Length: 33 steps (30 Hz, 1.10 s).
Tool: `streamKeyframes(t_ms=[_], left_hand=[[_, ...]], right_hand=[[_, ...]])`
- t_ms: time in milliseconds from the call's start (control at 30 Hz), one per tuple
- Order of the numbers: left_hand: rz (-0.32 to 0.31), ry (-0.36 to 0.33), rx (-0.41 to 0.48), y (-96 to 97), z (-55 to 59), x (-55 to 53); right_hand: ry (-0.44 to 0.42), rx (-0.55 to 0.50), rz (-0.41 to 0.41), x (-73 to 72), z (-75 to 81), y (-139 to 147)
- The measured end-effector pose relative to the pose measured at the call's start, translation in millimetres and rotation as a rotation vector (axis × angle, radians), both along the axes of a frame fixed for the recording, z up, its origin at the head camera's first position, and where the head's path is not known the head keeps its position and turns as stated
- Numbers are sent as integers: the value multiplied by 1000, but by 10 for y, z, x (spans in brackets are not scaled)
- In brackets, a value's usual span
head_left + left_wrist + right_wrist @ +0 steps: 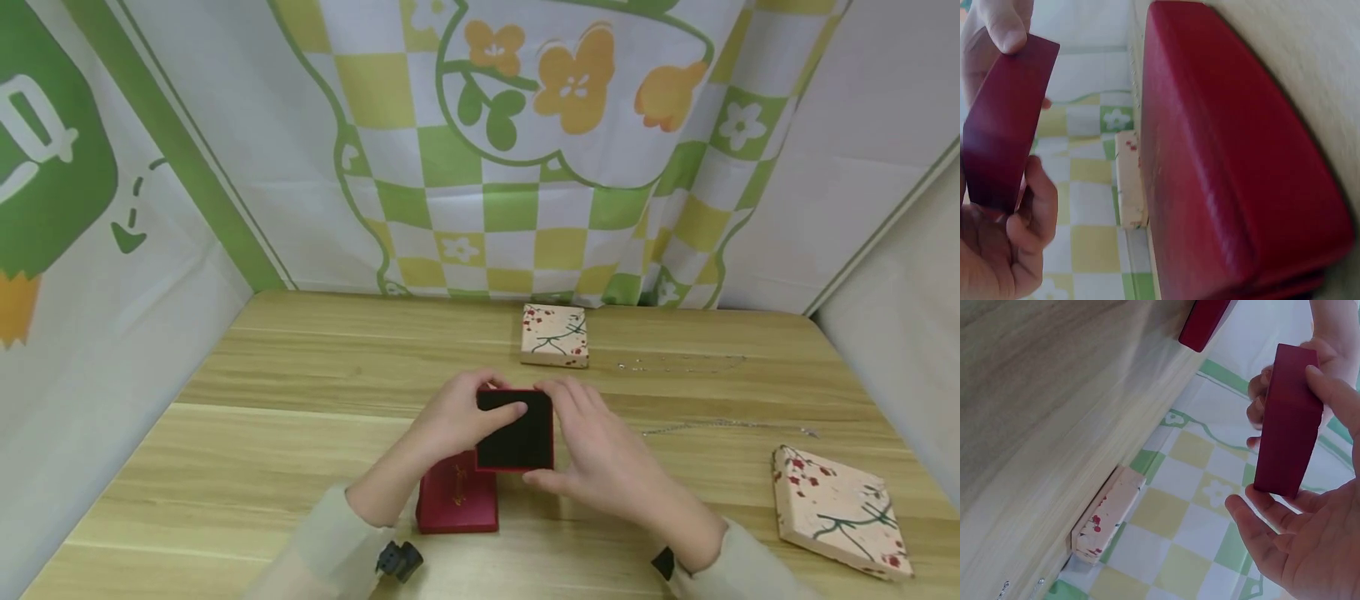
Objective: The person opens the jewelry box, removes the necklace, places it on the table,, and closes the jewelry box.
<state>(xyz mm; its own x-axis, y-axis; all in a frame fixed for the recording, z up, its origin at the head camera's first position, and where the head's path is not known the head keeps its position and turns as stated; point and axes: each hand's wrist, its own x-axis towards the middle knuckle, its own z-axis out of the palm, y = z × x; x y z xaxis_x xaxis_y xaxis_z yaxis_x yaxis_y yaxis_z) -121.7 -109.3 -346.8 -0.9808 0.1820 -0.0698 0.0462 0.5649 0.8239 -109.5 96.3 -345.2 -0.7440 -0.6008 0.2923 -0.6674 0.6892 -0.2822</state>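
Observation:
A small square red box (pixel 525 446) with a black inside is held up between both hands above the table. My left hand (pixel 459 418) grips its left side, the thumb lying across the black surface and the fingers beneath. On the right, my right hand (pixel 603 446) spans the box, fingertips at its far corner and thumb at the near edge. The right wrist view shows the plain red outside of the box (pixel 1288 425) with both hands on it. A second red box (pixel 459 504) with a gold mark lies on the table under the left forearm, large in the left wrist view.
A cream box with a red-flower print (pixel 555 335) sits at the table's back. Another floral box (pixel 840 512) lies at the front right. Between them are two thin silver chains, one farther back (pixel 682 367) and one nearer (pixel 720 425). A patterned curtain (pixel 510 200) hangs behind.

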Motion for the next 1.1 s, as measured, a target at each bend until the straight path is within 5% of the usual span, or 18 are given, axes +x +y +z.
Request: streamKeyframes(t_ms=[200, 500, 1100], left_hand=[[-108, -32, 189, -251, 2, 25], [-304, -25, 265, -465, 4, 126], [-360, -31, 400, -478, -6, 214]], right_hand=[[-91, -120, 22, -83, 22, 14], [-192, -165, 13, -146, 95, 68], [-260, -194, 52, -128, 109, 7]])
